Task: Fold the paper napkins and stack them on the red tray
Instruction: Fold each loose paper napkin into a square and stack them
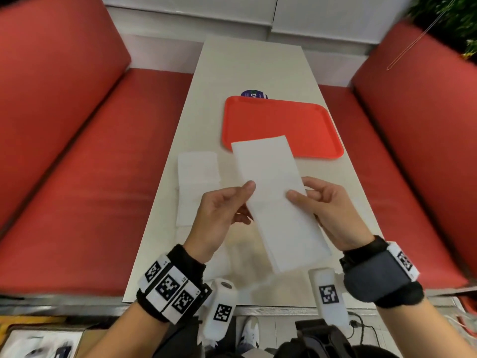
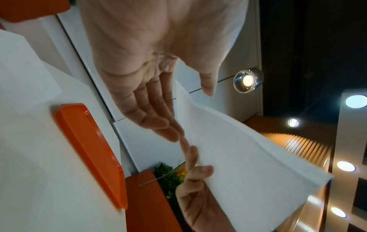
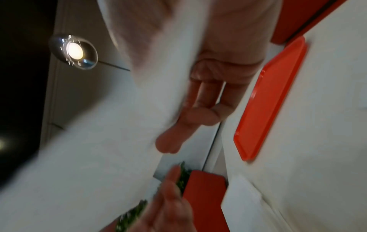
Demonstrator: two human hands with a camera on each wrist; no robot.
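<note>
A long white paper napkin (image 1: pixel 273 192) hangs in the air over the near half of the table, its far end reaching over the red tray's (image 1: pixel 291 122) front edge. My left hand (image 1: pixel 244 193) pinches its left edge, thumb on top and fingers (image 2: pixel 158 124) underneath. On the opposite edge my right hand (image 1: pixel 296 196) pinches the napkin (image 3: pixel 119 141) the same way, its fingers (image 3: pixel 200 109) below the sheet. The tray (image 2: pixel 89 149) holds nothing. More white napkins (image 1: pixel 197 184) lie flat on the table to the left of the tray.
The narrow white table (image 1: pixel 253 63) runs away from me between two red padded benches (image 1: pixel 77 164), (image 1: pixel 413 151). A round blue sticker (image 1: pixel 253 94) shows behind the tray. A green plant (image 1: pixel 449 19) stands at the far right.
</note>
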